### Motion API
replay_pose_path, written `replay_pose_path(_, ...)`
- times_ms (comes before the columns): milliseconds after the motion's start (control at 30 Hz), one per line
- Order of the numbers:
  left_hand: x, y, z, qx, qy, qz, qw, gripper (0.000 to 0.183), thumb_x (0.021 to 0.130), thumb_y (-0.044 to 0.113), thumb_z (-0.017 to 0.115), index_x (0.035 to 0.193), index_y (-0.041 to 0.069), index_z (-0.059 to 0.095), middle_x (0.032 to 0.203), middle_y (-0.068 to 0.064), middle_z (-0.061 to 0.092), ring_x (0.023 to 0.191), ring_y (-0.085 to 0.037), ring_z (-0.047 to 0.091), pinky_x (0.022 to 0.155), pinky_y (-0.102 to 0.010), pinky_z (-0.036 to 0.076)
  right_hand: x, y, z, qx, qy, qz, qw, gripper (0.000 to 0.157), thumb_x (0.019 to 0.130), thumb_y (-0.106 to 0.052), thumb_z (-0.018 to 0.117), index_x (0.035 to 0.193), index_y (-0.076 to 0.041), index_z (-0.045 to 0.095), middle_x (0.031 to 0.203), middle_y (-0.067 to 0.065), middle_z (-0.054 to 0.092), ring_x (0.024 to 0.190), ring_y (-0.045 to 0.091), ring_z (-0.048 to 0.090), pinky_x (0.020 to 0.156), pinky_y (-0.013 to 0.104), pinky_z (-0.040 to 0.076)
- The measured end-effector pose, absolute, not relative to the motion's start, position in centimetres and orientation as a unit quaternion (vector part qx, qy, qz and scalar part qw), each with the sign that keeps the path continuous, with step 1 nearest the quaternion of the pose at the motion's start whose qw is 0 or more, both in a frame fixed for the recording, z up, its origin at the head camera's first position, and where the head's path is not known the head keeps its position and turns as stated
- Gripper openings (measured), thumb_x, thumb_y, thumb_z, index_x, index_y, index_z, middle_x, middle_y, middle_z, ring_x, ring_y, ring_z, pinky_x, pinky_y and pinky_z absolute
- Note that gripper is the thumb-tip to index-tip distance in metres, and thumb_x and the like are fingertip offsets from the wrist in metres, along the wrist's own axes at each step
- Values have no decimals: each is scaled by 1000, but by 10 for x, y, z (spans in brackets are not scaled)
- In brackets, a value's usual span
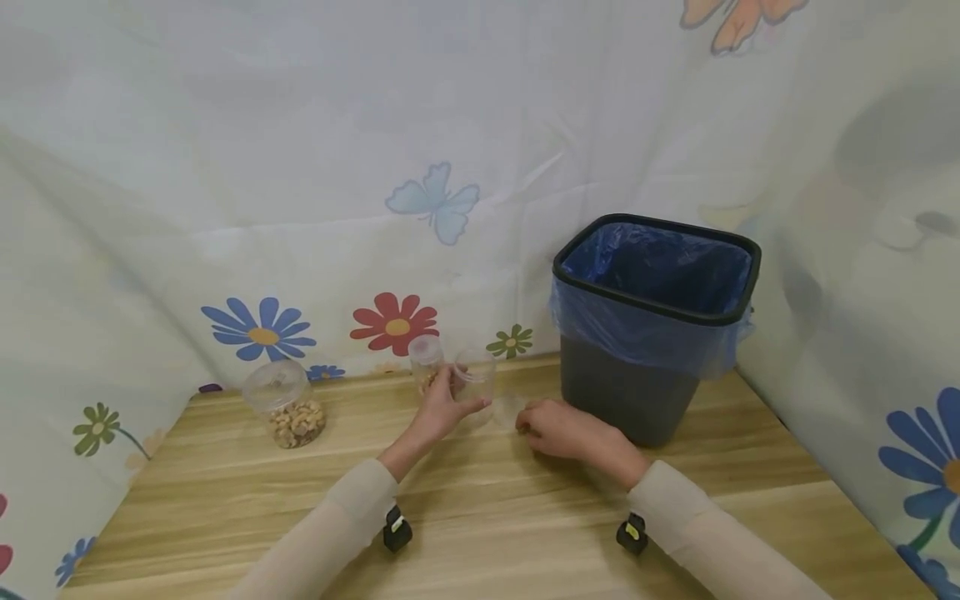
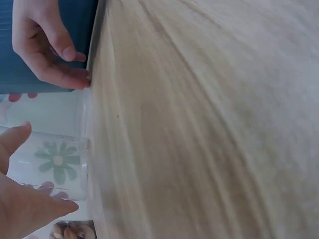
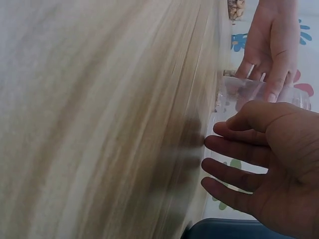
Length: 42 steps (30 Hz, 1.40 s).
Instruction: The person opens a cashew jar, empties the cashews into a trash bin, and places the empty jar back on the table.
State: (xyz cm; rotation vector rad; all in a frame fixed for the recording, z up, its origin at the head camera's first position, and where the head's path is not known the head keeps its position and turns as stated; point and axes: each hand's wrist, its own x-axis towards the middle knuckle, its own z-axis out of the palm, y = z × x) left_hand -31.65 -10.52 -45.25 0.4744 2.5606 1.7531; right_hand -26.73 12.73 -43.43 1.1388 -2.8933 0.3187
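Note:
My left hand (image 1: 442,408) grips an upright clear plastic jar (image 1: 477,392) on the table, thumb on its near side. No contents show inside the jar. Just left of it, partly behind the left hand, stands a smaller-looking clear jar (image 1: 426,350) with nuts low inside. My right hand (image 1: 558,427) is low over the tabletop, its fingers loosely bent. Its fingertips (image 3: 209,142) are right by a faint, flat clear plastic piece (image 1: 509,407), which lies between this hand and the gripped jar.
A dark bin (image 1: 626,383) lined with a blue bag stands right of the right hand. At the left, a clear lidded jar (image 1: 277,387) holds nuts. Printed cloth (image 1: 480,275) hangs behind the wooden table (image 1: 480,533).

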Motion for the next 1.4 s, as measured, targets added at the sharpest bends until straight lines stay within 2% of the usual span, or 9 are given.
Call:
replay_pose_path(133,-320,-105,-456,152,807,570,-10,60,87,8,80,136,-3,47,137,-26,53,136,-43,47,110,-56,40,-268,129,-433,360,-927,102,16,21,91,-2,66,110,-2,74,107,12,72,100,25,70,85,37,57)
replay_pose_path(433,-315,-114,-462,174,821,543,12,68,85,12,83,138,0,41,142,-25,49,138,-42,44,112,-56,37,-264,131,-427,359,-925,127,14,24,95,-3,61,116,-2,73,112,10,73,103,23,70,84,38,57)
replay_pose_path(567,-302,-132,-455,191,843,502,5,67,90,6,74,146,-6,39,147,-29,47,137,-45,45,111,-58,37,-261,130,-413,361,-921,141,40,25,98,-8,62,121,-4,71,116,8,72,102,21,70,83,37,57)
replay_pose_path(633,-295,-144,-448,197,851,486,-3,60,92,4,69,145,-8,42,146,-29,49,135,-46,47,109,-59,39,-260,129,-404,357,-921,146,54,26,101,-12,61,124,-6,70,116,8,71,101,21,70,82,37,57)
replay_pose_path(767,-289,-167,-436,188,864,466,-20,50,97,6,65,142,-5,47,143,-25,52,132,-45,51,107,-57,43,-256,125,-384,358,-917,152,94,31,104,-21,60,131,-9,66,123,6,68,110,23,67,89,40,55)
replay_pose_path(867,-295,-179,-432,172,871,460,-31,52,99,13,66,144,-2,44,145,-23,51,133,-45,50,107,-55,44,-254,118,-372,366,-910,161,113,40,103,-28,61,140,-10,61,136,10,62,125,28,59,101,45,49)
replay_pose_path(1000,-310,-189,-434,166,864,475,-32,61,99,18,67,150,2,37,150,-21,45,138,-45,44,110,-58,40,-255,106,-361,369,-907,171,106,54,102,-36,62,151,-15,50,154,13,47,141,32,44,112,50,40)
replay_pose_path(1133,-328,-195,-444,175,852,493,-23,72,98,22,70,156,5,29,157,-20,37,144,-45,35,114,-60,33,-262,93,-358,371,-910,161,92,61,102,-39,62,156,-17,43,161,13,38,146,32,38,115,50,36)
replay_pose_path(1400,-354,-201,-463,191,825,532,-12,85,97,25,72,161,9,18,164,-18,25,149,-44,28,118,-59,25,-281,65,-359,355,-923,137,57,65,103,-48,56,159,-19,38,164,11,33,149,29,34,118,47,32)
